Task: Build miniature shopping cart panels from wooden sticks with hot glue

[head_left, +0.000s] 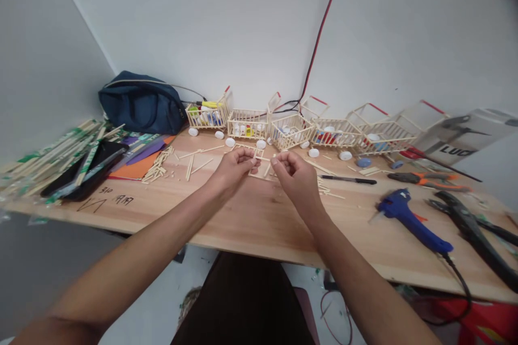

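Observation:
Low over the middle of the desk, a small frame of thin wooden sticks [266,168] shows between my hands. My left hand [237,167] is closed, with its thumb and fingers pinching the frame's left side. On the other side, my right hand [297,172] is pinched together at the frame's right end; whatever is between its fingertips is too small to make out. Behind them stand several miniature stick-built shopping carts with white wheels, among them a cart [247,125] with small yellow and white items inside. Loose cut sticks [190,167] lie left of my hands.
On the right are a blue glue gun [413,221], orange-handled pliers [429,179], a black pen [348,179] and a black-handled tool [477,237]. Bundled sticks [60,153] and a navy bag [141,102] occupy the left. A red-black cable [324,21] runs down the wall.

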`<state>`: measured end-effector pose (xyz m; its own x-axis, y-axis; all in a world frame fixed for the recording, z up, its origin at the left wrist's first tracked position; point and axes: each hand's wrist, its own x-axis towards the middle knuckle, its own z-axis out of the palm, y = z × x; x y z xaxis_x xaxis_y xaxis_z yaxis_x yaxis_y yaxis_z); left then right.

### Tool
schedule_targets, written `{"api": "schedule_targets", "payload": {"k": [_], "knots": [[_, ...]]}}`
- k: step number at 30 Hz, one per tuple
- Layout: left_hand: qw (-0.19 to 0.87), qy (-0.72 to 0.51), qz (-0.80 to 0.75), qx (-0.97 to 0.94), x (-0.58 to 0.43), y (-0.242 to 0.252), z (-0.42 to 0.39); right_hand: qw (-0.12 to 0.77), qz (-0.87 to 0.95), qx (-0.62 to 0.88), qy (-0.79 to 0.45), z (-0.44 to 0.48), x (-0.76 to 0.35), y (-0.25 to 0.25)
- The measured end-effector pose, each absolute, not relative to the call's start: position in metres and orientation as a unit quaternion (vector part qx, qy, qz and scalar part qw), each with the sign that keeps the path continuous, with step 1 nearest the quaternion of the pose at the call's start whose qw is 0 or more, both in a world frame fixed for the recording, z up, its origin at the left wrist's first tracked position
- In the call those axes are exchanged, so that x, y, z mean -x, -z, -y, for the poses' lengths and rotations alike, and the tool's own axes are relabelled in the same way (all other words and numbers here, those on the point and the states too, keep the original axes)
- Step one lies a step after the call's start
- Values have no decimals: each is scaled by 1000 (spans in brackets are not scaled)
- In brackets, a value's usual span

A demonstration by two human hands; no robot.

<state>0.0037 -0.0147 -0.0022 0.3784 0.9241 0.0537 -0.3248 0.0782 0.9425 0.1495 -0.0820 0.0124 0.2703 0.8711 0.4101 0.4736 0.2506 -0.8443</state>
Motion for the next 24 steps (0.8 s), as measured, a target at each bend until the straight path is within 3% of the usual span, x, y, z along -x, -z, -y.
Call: {"api": "schedule_targets", "payload": {"k": [6, 24], "knots": [[685, -474, -317, -454, -3, 4, 25, 521, 588, 610, -107, 82, -146, -2], [699, -438, -340, -452, -2, -3, 28, 495, 602, 620, -95, 81, -141, 3]]}}
